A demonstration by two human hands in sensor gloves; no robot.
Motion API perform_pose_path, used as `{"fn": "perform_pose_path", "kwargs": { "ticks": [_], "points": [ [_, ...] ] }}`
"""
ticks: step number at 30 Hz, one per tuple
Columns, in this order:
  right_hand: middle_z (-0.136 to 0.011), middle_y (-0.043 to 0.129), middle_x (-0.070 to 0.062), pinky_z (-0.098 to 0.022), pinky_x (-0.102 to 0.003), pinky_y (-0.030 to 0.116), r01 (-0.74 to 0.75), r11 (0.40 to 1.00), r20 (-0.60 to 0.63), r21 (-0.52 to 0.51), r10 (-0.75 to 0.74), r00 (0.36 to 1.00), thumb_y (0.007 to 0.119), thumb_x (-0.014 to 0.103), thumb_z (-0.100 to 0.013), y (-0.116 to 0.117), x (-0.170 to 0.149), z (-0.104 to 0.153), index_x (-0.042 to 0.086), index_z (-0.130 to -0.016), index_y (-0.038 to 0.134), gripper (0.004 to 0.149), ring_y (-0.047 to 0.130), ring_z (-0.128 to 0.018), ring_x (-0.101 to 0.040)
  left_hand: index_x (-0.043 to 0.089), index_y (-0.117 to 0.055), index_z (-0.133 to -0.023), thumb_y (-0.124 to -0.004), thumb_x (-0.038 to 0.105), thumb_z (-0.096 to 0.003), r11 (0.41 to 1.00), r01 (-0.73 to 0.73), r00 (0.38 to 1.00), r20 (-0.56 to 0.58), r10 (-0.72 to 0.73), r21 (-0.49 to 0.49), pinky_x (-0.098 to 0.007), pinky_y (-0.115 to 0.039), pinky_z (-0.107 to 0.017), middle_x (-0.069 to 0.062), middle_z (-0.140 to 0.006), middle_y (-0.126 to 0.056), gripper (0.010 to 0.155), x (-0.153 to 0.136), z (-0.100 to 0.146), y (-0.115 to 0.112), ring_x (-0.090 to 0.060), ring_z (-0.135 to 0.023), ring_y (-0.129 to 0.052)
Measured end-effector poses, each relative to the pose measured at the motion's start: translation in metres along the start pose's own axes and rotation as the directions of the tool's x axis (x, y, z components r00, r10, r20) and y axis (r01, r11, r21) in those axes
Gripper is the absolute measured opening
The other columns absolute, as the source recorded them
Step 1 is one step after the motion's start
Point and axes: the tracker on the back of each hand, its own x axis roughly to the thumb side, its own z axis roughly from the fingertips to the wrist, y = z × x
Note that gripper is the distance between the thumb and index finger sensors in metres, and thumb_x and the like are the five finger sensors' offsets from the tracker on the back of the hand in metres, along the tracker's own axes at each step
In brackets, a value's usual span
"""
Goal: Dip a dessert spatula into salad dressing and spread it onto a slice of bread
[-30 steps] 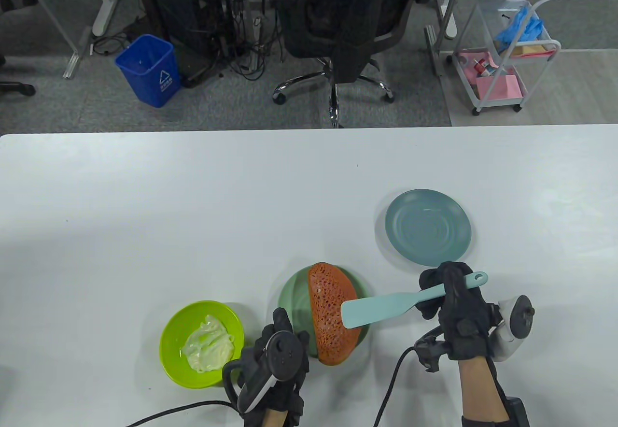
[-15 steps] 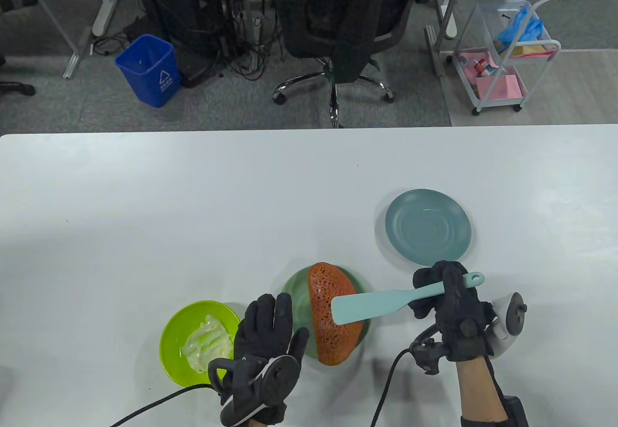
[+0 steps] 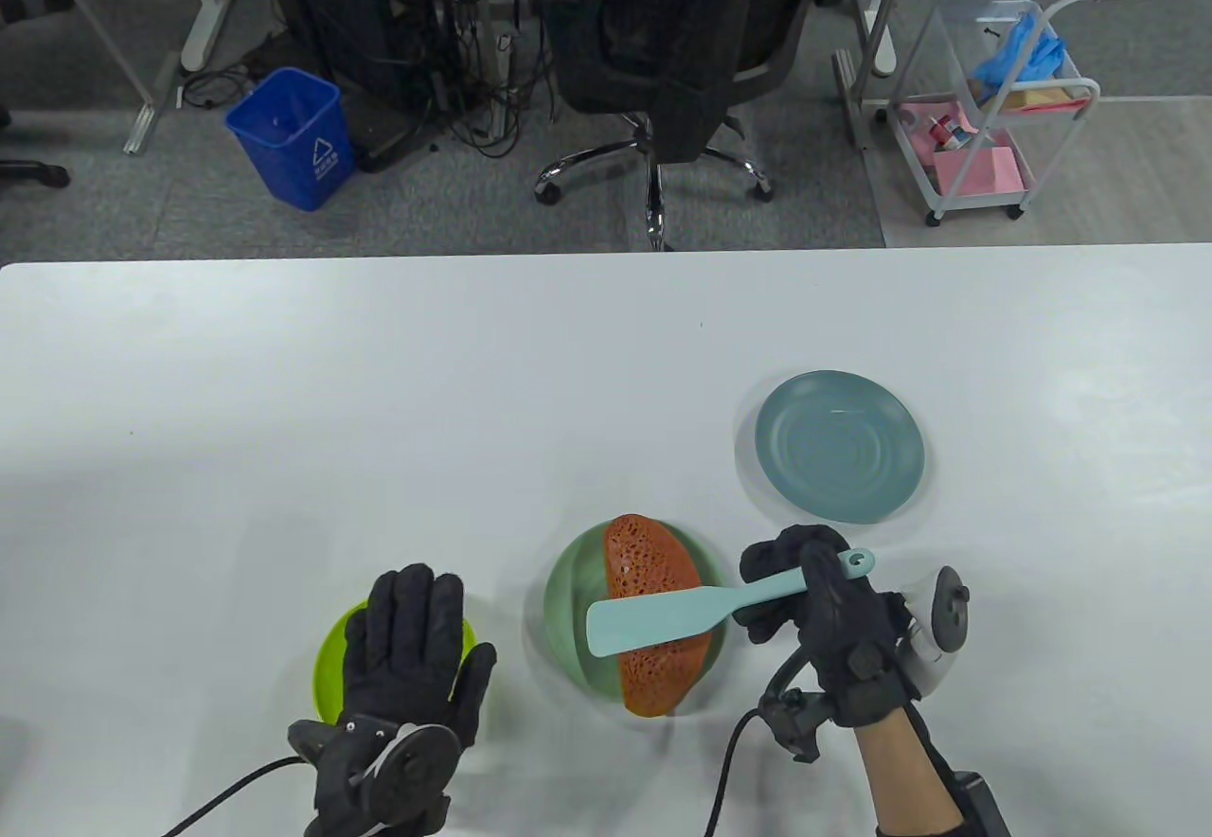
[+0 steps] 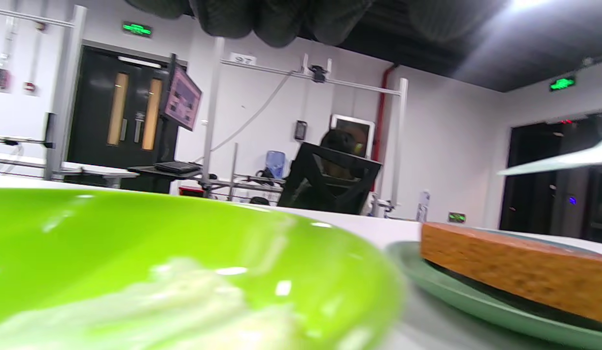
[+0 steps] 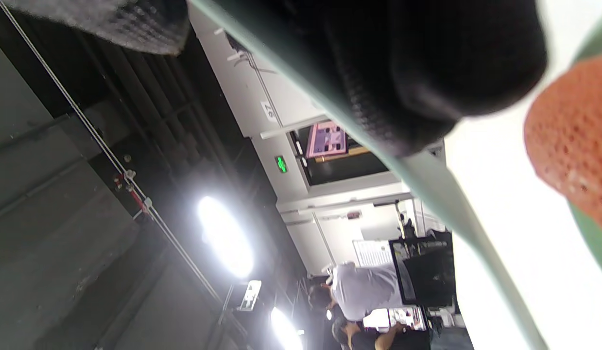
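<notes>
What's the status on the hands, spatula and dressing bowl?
Right hand grips spatula, blade clean, over bread slice. Left hand open, spread above lime dressing bowl, in the way of dipping.

A blue bin (image 3: 289, 136) on the floor beyond the worktop carries a white recycling triangle with small characters under it, too small to read. In the left wrist view, a white tag (image 4: 242, 59) high on the wall reads "97"; the same tag (image 5: 267, 111) shows tilted in the right wrist view. Green lit exit signs (image 4: 136, 29) hang over the doors, with another at the right (image 4: 561, 83), their lettering blurred. A wall screen (image 4: 182, 98) shows pinkish blocks, unreadable.
</notes>
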Motion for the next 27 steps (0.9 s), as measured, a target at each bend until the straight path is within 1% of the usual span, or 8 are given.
{"fn": "perform_pose_path", "kwargs": {
  "ticks": [3,6,11,12,14,19,24,27],
  "points": [
    [-0.086,0.073,-0.025,-0.03,-0.046,0.089,-0.004,0.999,-0.015,0.053,0.005,1.0,0.068,0.05,-0.063,0.018,-0.003,-0.001,0.015,-0.092,0.062,0.045,0.096,-0.051,-0.049,0.009,-0.046,-0.12,-0.057,0.05,-0.0663,0.998,-0.064,0.997,-0.044,0.064,0.008,-0.071,-0.046,-0.074,-0.027,-0.121,-0.04,0.069,-0.015,0.004,0.005,-0.056,-0.11,-0.048],
    [-0.088,0.071,-0.026,-0.034,-0.047,0.089,-0.007,0.994,-0.031,0.113,0.01,0.999,0.068,0.048,-0.064,0.037,-0.006,-0.001,0.015,-0.093,0.061,0.045,0.095,-0.055,-0.05,0.01,-0.045,-0.12,-0.057,0.051,-0.0664,0.999,-0.047,0.998,-0.047,0.047,0.014,-0.071,-0.046,-0.074,-0.027,-0.121,-0.04,0.069,-0.021,0.006,0.008,-0.056,-0.111,-0.048],
    [-0.092,0.066,-0.029,-0.04,-0.049,0.087,-0.004,0.98,-0.083,0.196,0.021,0.996,0.07,0.045,-0.065,0.081,-0.013,-0.001,0.014,-0.096,0.058,0.046,0.091,-0.062,-0.053,0.01,-0.044,-0.121,-0.058,0.05,-0.0666,0.999,-0.021,0.997,-0.072,0.019,-0.029,-0.071,-0.043,-0.074,-0.027,-0.122,-0.038,0.069,-0.025,0.006,0.004,-0.056,-0.111,-0.044],
    [-0.092,0.065,-0.029,-0.041,-0.05,0.087,-0.017,0.975,-0.091,0.222,0.038,0.995,0.07,0.044,-0.065,0.093,-0.014,-0.001,0.013,-0.096,0.058,0.046,0.091,-0.063,-0.053,0.01,-0.044,-0.121,-0.059,0.049,-0.0666,1.0,-0.017,0.996,-0.083,0.015,-0.022,-0.071,-0.043,-0.074,-0.027,-0.122,-0.039,0.068,-0.026,0.007,0.004,-0.056,-0.111,-0.044],
    [-0.091,0.066,-0.029,-0.04,-0.049,0.087,-0.05,0.972,-0.093,0.231,0.074,0.993,0.07,0.044,-0.065,0.112,-0.018,-0.001,0.013,-0.095,0.058,0.046,0.091,-0.062,-0.053,0.01,-0.044,-0.12,-0.059,0.048,-0.0667,1.0,-0.018,0.995,-0.097,0.017,-0.001,-0.071,-0.043,-0.074,-0.027,-0.121,-0.039,0.067,-0.029,0.007,0.005,-0.056,-0.11,-0.044],
    [-0.092,0.063,-0.032,-0.042,-0.051,0.086,-0.115,0.957,-0.125,0.267,0.153,0.98,0.071,0.042,-0.064,0.15,-0.026,-0.005,0.011,-0.096,0.057,0.046,0.089,-0.063,-0.055,0.01,-0.045,-0.12,-0.06,0.047,-0.0669,0.997,-0.064,0.989,-0.13,0.07,0.049,-0.071,-0.043,-0.074,-0.027,-0.121,-0.039,0.066,-0.04,0.012,0.011,-0.056,-0.11,-0.044],
    [-0.092,0.062,-0.032,-0.043,-0.051,0.086,-0.183,0.935,-0.138,0.303,0.233,0.963,0.072,0.04,-0.064,0.178,-0.029,-0.01,0.01,-0.096,0.057,0.047,0.089,-0.065,-0.055,0.01,-0.046,-0.12,-0.061,0.046,-0.067,0.993,-0.11,0.984,-0.137,0.114,0.037,-0.071,-0.043,-0.074,-0.027,-0.121,-0.039,0.066,-0.046,0.015,0.011,-0.057,-0.11,-0.044],
    [-0.092,0.062,-0.033,-0.044,-0.05,0.086,-0.21,0.923,-0.146,0.324,0.267,0.953,0.073,0.039,-0.064,0.188,-0.033,-0.012,0.009,-0.097,0.056,0.047,0.089,-0.065,-0.055,0.009,-0.046,-0.12,-0.064,0.045,-0.0668,0.994,-0.106,0.984,-0.139,0.11,0.033,-0.071,-0.043,-0.074,-0.027,-0.121,-0.039,0.066,-0.045,0.014,0.011,-0.057,-0.11,-0.044]
  ]
}}
